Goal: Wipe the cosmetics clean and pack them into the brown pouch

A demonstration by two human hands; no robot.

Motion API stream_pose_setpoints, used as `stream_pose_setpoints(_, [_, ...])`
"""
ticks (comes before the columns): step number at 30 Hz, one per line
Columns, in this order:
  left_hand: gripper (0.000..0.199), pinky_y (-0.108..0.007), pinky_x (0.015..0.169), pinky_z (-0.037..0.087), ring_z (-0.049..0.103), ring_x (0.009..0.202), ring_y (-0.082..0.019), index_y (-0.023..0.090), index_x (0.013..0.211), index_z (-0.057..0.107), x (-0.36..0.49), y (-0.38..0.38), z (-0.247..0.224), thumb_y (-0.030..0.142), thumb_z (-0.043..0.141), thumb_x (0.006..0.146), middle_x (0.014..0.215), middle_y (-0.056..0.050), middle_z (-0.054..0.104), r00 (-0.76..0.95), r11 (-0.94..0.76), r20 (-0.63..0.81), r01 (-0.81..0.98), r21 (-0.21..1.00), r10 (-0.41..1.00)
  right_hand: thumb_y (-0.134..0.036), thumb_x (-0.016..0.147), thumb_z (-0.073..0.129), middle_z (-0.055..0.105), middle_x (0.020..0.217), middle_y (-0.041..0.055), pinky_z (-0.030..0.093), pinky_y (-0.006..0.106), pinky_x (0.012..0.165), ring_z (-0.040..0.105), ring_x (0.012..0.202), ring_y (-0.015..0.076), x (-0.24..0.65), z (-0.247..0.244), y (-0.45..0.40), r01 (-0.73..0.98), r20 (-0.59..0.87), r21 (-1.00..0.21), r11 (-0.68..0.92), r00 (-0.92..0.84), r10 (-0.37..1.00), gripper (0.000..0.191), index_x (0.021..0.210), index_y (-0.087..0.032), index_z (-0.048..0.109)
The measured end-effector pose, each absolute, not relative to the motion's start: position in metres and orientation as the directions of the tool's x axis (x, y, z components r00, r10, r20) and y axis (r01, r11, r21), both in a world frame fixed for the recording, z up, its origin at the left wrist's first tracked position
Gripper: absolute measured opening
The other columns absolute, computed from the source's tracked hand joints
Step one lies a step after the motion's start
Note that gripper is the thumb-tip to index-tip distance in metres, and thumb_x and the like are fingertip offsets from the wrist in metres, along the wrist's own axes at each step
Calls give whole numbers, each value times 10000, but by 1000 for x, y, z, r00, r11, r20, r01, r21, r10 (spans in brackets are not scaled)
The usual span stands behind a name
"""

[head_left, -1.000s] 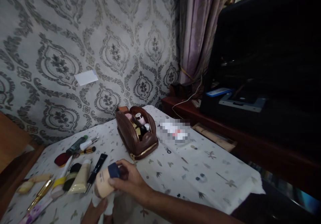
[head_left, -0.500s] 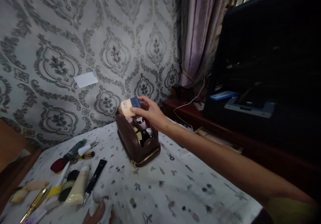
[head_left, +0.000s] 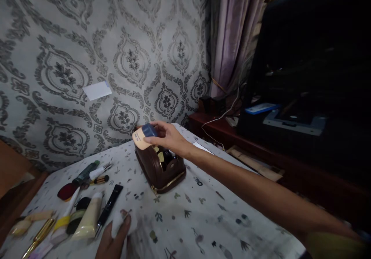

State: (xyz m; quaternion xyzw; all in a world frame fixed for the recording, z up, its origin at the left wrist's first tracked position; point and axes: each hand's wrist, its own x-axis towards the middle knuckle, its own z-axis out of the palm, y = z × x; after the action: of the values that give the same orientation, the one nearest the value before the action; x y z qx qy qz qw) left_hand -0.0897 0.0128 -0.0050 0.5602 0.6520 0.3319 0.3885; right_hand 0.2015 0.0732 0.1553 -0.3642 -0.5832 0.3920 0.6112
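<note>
My right hand grips a cream bottle with a dark blue cap, tilted over the far end of an open brown bag. Several small containers show inside the bag, partly hidden by the hand. At the bottom, my left hand has its fingers around a small white item, blurred and too unclear to name. Left of it on the patterned cloth lie a cream tube, a black tube, a gold tube and a red round item.
Behind the cloth rises a patterned wall with a white card on it. A large black screen and a white cable are at the right. A brown box stands at the far left.
My right hand has moved down and slightly left with the bottle, closer to the bag. My left hand has come up further into view with the white item.
</note>
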Motion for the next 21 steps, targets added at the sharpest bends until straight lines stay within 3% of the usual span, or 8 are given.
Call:
stream_pose_setpoints(1, [516, -453, 1002, 475, 583, 1199, -349, 179, 1103, 679, -82, 15, 8, 584, 572, 802, 1167, -117, 696, -11, 77, -83, 513, 855, 997, -318, 643, 826, 672, 912, 18, 527, 239, 619, 637, 788, 150, 200, 155, 73, -67, 421, -905, 421, 12, 907, 434, 1019, -213, 636])
stream_pose_setpoints(3, [404, -412, 960, 505, 618, 1135, -329, 190, 1098, 686, -64, 25, 41, 472, 529, 855, 1097, -108, 714, 287, -264, 109, 586, 766, 952, -354, 652, 823, 671, 865, 12, 502, 218, 547, 627, 707, 132, 197, 154, 76, -98, 389, -916, 389, 23, 921, 421, 1005, -211, 643])
stream_pose_setpoints(5, [413, -410, 1000, 476, 582, 1185, -298, 222, 1247, 624, -42, 41, 75, 250, 462, 868, 1248, -99, 648, 551, -630, 321, 582, 514, 771, -396, 664, 815, 657, 804, 3, 468, 202, 486, 592, 609, 106, 197, 154, 79, -122, 353, -927, 355, 37, 935, 405, 977, -197, 651])
stream_pose_setpoints(7, [597, -432, 976, 491, 532, 1242, -301, 224, 1357, 541, -17, 58, 103, 71, 408, 796, 1354, -105, 580, 650, -761, 413, 612, 213, 638, -418, 677, 806, 638, 742, -5, 444, 193, 458, 551, 544, 84, 197, 157, 82, -140, 341, -928, 344, 47, 939, 383, 933, -176, 657])
stream_pose_setpoints(10, [697, -404, 906, 542, 467, 1297, -305, 275, 1400, 497, 18, 80, 126, -8, 421, 767, 1489, -69, 462, 732, -766, 414, 632, -116, 541, -408, 709, 789, 610, 668, -17, 425, 183, 439, 522, 515, 77, 203, 166, 84, -124, 327, -936, 328, 31, 944, 345, 903, -156, 656])
stream_pose_setpoints(12, [661, -393, 848, 571, 424, 1330, -322, 317, 1377, 519, 33, 90, 131, 9, 459, 795, 1531, -53, 406, 771, -748, 353, 621, -234, 530, -383, 727, 780, 603, 654, -20, 415, 173, 426, 521, 511, 74, 208, 174, 84, -82, 314, -946, 314, 8, 949, 313, 893, -149, 656])
stream_pose_setpoints(16, [609, -407, 814, 593, 353, 1378, -333, 327, 1330, 545, 44, 93, 134, 29, 520, 800, 1543, -58, 366, 787, -725, 239, 617, -307, 569, -360, 739, 777, 588, 637, -28, 402, 159, 424, 505, 493, 59, 218, 189, 87, 49, 311, -948, 314, -64, 948, 293, 882, -133, 661])
stream_pose_setpoints(21, [567, -392, 786, 606, 482, 1269, -290, 275, 1330, 517, 39, 84, 126, 30, 475, 821, 1473, -77, 450, 704, -646, 287, 710, -280, 650, -393, 749, 764, 606, 683, -15, 413, 174, 451, 543, 543, 80, 220, 194, 93, 170, 308, -930, 325, -118, 944, 352, 968, -133, 669])
